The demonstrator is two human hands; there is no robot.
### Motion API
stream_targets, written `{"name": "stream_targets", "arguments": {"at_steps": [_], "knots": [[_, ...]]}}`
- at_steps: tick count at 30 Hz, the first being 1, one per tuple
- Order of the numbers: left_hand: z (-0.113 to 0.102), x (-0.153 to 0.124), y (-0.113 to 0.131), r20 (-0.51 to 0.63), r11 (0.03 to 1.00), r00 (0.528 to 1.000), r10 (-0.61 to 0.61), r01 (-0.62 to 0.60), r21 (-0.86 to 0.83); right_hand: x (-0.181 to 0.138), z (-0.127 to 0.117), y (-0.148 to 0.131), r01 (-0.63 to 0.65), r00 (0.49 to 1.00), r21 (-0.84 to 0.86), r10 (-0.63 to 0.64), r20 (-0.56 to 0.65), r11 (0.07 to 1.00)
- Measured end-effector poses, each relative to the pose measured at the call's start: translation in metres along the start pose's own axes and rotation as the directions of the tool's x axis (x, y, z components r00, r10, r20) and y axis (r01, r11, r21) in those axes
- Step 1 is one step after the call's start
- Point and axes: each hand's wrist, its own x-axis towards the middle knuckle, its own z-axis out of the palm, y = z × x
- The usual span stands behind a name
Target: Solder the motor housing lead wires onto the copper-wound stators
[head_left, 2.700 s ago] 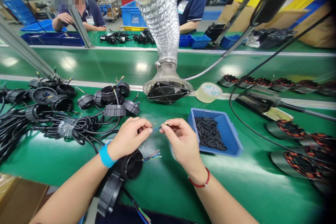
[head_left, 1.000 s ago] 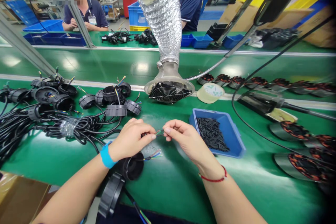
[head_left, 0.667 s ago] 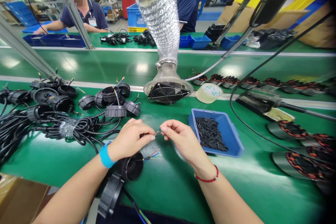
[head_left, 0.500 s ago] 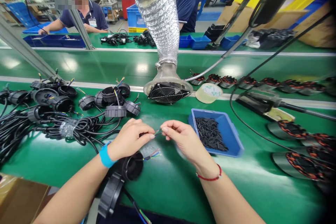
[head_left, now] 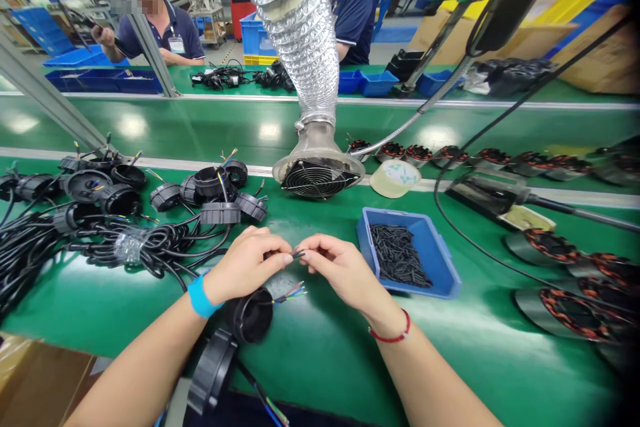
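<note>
My left hand [head_left: 257, 259] is closed in a pinch around thin wires, mostly hidden by its fingers. My right hand [head_left: 336, 267] meets it from the right, thumb and finger pinching short black sleeves [head_left: 299, 254] at the wires' tips. How far the sleeves sit over the wires is too small to tell. Just below the left hand lies a round black plastic cap [head_left: 253, 315] with coloured wire ends [head_left: 290, 293] sticking out to the right. Another ribbed black cap [head_left: 213, 370] rests nearer the table's front edge, with a cable and wires beside it.
Right of my hands stands a blue bin [head_left: 443, 260] of short black sleeves. An extractor hood [head_left: 320, 170] hangs ahead beside a tape roll [head_left: 395, 179]. Black cables [head_left: 150, 240] and caps crowd the left; motor stators [head_left: 560, 313] stand at right. Two people work across the bench.
My right hand has shifted slightly left, closer to the left hand. Black sleeves now show where coloured wires were visible between the fingers. The person at far left has raised a hand.
</note>
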Motion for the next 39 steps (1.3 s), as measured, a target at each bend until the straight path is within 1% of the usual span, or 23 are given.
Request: {"name": "stream_targets", "arguments": {"at_steps": [2,3,5,7,8,10,12,16,19,23,27,30,32,34,36,39], "knots": [[0.000,0.000,0.000,-0.021,1.000,1.000,-0.014,0.014,-0.012,0.001,-0.002,-0.001,-0.056,0.998,0.029,0.055,0.020,0.998],[0.000,0.001,0.000,-0.025,1.000,1.000,-0.016,0.015,-0.020,0.002,-0.004,-0.001,-0.078,0.997,0.056,0.078,0.006,0.995],[0.000,0.000,-0.001,-0.015,1.000,1.000,-0.008,0.007,-0.024,0.004,-0.007,-0.002,-0.090,0.992,0.146,0.102,-0.073,0.985],[0.000,0.000,0.000,0.017,1.000,1.000,0.014,-0.014,-0.007,0.005,-0.009,-0.003,-0.059,0.982,0.257,0.103,-0.160,0.965],[-0.001,-0.001,0.000,0.036,1.000,0.999,0.028,-0.028,0.007,0.005,-0.008,-0.004,-0.039,0.979,0.305,0.098,-0.181,0.952],[-0.002,-0.001,0.001,0.066,0.998,0.996,0.054,-0.056,0.037,0.004,-0.004,-0.005,-0.013,0.981,0.363,0.083,-0.178,0.932],[-0.002,-0.002,0.002,0.080,0.996,0.995,0.065,-0.070,0.055,0.001,0.000,-0.005,0.004,0.986,0.367,0.058,-0.156,0.930],[-0.003,-0.001,0.003,0.091,0.996,0.993,0.069,-0.074,0.053,-0.003,0.006,-0.005,0.058,0.990,0.253,-0.022,-0.142,0.966],[-0.003,-0.001,0.003,0.093,0.996,0.994,0.063,-0.068,0.052,-0.006,0.004,-0.005,0.096,0.986,0.127,-0.076,-0.150,0.987],[-0.003,-0.002,0.003,0.094,0.995,0.993,0.068,-0.074,0.060,-0.009,0.000,-0.007,0.133,0.979,-0.017,-0.134,-0.150,0.991],[0.000,-0.002,0.002,0.094,0.993,0.993,0.074,-0.082,0.089,-0.010,0.001,-0.008,0.149,0.981,-0.175,-0.168,-0.098,0.973],[0.002,-0.002,0.000,0.067,0.986,0.995,0.074,-0.083,0.145,-0.007,0.002,-0.007,0.176,0.977,-0.319,-0.203,-0.056,0.931],[0.001,-0.003,-0.002,0.059,0.977,0.994,0.096,-0.105,0.187,-0.005,0.002,-0.006,0.191,0.971,-0.387,-0.232,-0.062,0.902],[-0.001,-0.004,-0.004,0.064,0.963,0.991,0.116,-0.128,0.236,-0.002,0.001,-0.004,0.177,0.972,-0.422,-0.226,-0.067,0.889],[-0.002,-0.005,-0.006,0.059,0.949,0.992,0.110,-0.122,0.290,-0.001,-0.001,-0.003,0.136,0.983,-0.429,-0.176,-0.053,0.893],[-0.002,-0.005,-0.009,0.026,0.933,0.996,0.088,-0.091,0.349,-0.001,-0.004,-0.003,0.078,0.996,-0.404,-0.086,-0.001,0.911]]}}
